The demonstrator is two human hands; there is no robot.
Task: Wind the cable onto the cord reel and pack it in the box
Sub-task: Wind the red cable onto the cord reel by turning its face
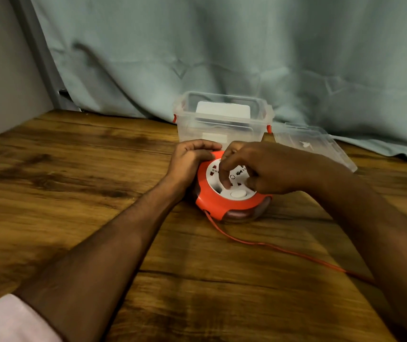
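Observation:
An orange and white cord reel (222,201) lies flat on the wooden table (74,181), its white socket face turned up. My left hand (190,161) grips the reel's left rim. My right hand (259,169) rests on the white face, with a finger pressed into a recess in it. An orange cable (271,248) leaves the reel's near side and trails right across the table, passing under my right forearm. A clear plastic box (222,119) with orange latches stands open just behind the reel.
The box's clear lid (316,144) lies flat to the right of the box. A grey-green curtain (222,45) hangs behind the table. A wall (0,70) borders the table's left side.

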